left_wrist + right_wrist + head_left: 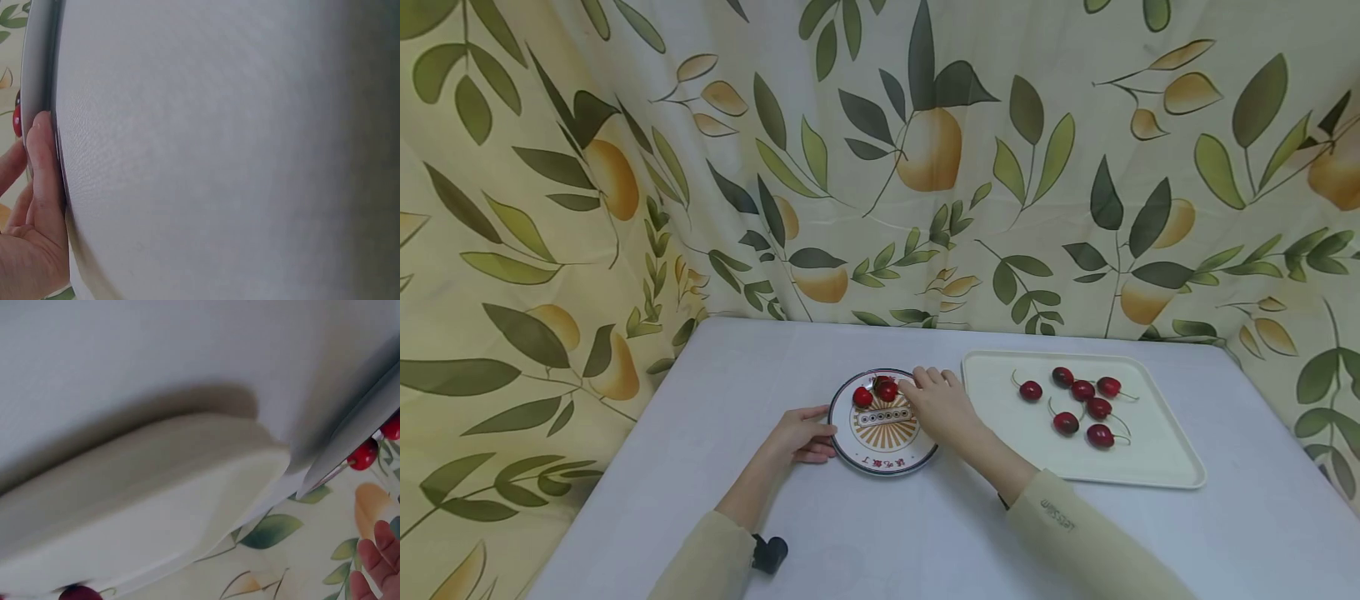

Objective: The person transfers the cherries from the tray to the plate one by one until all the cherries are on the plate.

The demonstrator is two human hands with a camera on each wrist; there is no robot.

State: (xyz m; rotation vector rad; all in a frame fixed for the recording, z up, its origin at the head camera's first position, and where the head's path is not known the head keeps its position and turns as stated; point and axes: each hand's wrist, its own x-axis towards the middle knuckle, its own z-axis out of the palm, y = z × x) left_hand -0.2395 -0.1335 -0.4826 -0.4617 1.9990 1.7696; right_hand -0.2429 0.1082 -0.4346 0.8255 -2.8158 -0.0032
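A small round plate (859, 442) with a dark rim and an orange sunburst print lies on the table. Near its far edge sit red cherries (862, 397), one with its stem pointing right. My left hand (801, 435) grips the plate's left rim; in the left wrist view its fingers (44, 165) lie along the plate's side. Over the plate's right edge is my right hand (943, 404), its fingertips close to the cherries. The right wrist view shows the fingers (375, 556) of that hand extended and apart, with nothing visible between them.
Right of the plate stands a cream rectangular tray (1135, 467) with a raised rim, holding several dark red cherries (1100, 436) with stems. A white cloth covers the table (880, 542). Behind it hangs a curtain (880, 225) printed with leaves and fruit.
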